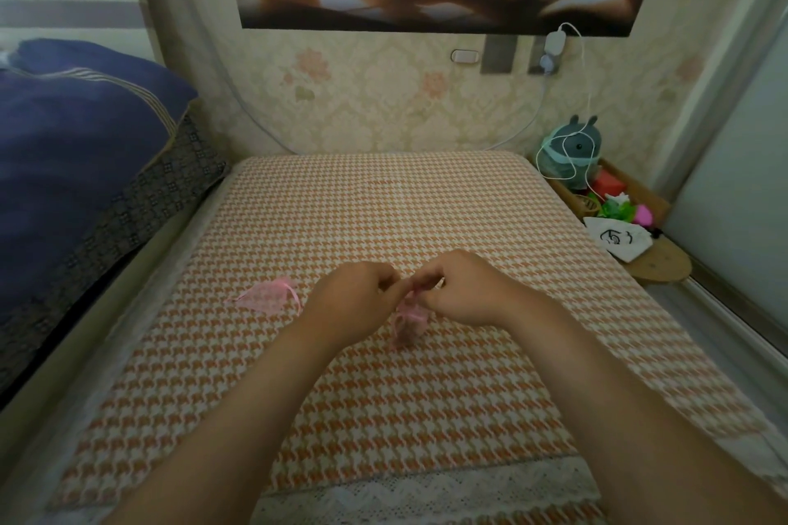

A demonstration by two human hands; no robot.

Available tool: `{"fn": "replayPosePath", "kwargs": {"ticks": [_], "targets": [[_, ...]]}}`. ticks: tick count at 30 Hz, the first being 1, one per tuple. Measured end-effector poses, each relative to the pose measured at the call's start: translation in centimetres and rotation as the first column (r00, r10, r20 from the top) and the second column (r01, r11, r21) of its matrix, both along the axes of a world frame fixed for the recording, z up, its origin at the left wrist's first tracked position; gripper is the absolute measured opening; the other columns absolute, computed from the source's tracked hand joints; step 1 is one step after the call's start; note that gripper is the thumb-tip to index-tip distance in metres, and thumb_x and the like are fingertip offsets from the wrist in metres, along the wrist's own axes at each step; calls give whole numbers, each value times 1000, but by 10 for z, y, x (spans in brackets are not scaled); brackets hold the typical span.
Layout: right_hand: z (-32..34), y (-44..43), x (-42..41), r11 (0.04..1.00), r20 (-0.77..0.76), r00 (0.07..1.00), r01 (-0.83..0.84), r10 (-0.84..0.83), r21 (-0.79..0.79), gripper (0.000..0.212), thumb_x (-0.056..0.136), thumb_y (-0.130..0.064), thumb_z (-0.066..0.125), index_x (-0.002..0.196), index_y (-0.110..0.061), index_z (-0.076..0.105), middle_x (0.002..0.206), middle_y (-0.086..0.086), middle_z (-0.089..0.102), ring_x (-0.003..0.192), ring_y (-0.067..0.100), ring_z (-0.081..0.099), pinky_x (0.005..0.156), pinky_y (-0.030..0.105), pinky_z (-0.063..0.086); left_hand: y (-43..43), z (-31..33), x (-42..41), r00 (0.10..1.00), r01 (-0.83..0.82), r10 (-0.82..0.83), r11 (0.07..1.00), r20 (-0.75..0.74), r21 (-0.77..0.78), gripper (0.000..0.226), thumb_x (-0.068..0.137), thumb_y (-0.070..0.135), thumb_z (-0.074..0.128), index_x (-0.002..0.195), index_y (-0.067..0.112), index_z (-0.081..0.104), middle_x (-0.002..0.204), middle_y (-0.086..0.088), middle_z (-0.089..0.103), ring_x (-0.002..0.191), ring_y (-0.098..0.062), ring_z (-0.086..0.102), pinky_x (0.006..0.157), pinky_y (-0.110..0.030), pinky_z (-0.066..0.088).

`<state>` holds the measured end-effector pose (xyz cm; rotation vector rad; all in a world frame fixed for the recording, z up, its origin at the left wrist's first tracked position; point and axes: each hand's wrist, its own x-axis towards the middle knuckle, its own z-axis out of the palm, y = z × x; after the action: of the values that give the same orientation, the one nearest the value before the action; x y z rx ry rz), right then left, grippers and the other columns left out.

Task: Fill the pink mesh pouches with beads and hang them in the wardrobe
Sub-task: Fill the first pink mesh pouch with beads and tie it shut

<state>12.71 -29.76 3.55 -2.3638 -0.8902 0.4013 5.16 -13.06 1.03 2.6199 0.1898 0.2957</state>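
A pink mesh pouch (408, 322) hangs just above the houndstooth table cover (383, 205), bulging at the bottom. My left hand (347, 301) and my right hand (462, 288) meet above it, both pinching its ribbon drawstring at the top. A second pink mesh pouch (266, 295) lies flat on the cover to the left of my left hand, its ribbon loose. No beads show outside the pouches.
A dark blue quilt (81, 149) lies on the bed at the left. At the right, a wooden tray (635, 200) holds a grey plush toy (573, 149), a red box and green items, with a white cloth bag (618, 241) beside it. A white charger cable (586, 68) hangs from the wall.
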Motion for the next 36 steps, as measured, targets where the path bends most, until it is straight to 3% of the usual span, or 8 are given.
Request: {"fn": "replayPosePath", "kwargs": {"ticks": [3,6,10,17,22,29,32,36], "targets": [[0,0,2,1000,11,1000,18,-18,0,30,93,-15,60,108,-34,78,96,-9,77,85,16,73,82,41,62,-4,4,1,1000,-20,20,1000,-10,-9,42,92,54,52,73,21,69,65,1,66,62,-14,61,61,-38,52],[-1,0,4,999,21,1000,22,-23,23,30,94,-12,59,113,-26,78,110,-8,75,86,5,68,85,31,60,-3,4,1,999,-26,23,995,-29,-96,24,89,40,60,82,24,77,78,3,74,72,-12,66,70,-38,56],[-4,-3,10,986,64,989,122,-130,115,30,93,-10,56,103,-29,77,103,-13,73,94,4,67,89,34,58,0,10,-1,997,-74,69,979,-32,-189,18,86,28,65,79,18,78,81,0,76,67,-9,66,68,-32,57],[-31,-9,22,964,181,968,207,-176,-169,28,93,-10,60,101,-32,75,121,-9,68,107,16,64,92,39,56,10,15,-7,993,-117,107,969,-59,-217,11,83,23,69,76,22,77,72,8,73,67,-3,66,60,-21,54],[-50,-3,24,954,194,962,231,-193,-193,25,97,-14,58,105,-31,74,120,-6,69,105,18,65,87,35,55,13,11,-9,995,-94,85,971,-52,-219,9,85,21,69,80,20,76,76,7,73,70,-3,65,60,-19,52],[-49,1,27,966,160,960,244,-229,-85,10,91,-21,70,85,-29,71,91,-10,67,93,14,66,82,32,54,26,10,-9,998,-1,-18,961,-67,-277,11,84,13,70,87,22,76,95,11,72,76,2,63,67,-20,53],[-35,10,20,960,150,953,243,-263,138,10,87,-28,77,95,-29,73,92,-15,68,88,3,65,81,26,54,28,12,-10,995,9,-34,964,-90,-266,13,83,17,72,93,22,79,96,14,72,71,6,61,65,-14,47],[-11,29,-6,922,34,989,123,-146,368,13,82,-23,83,92,-28,77,84,-17,72,58,-9,57,62,12,43,30,19,-15,990,54,-89,956,-113,-287,20,83,15,71,100,25,73,75,19,66,59,11,61,57,-8,46]]}}
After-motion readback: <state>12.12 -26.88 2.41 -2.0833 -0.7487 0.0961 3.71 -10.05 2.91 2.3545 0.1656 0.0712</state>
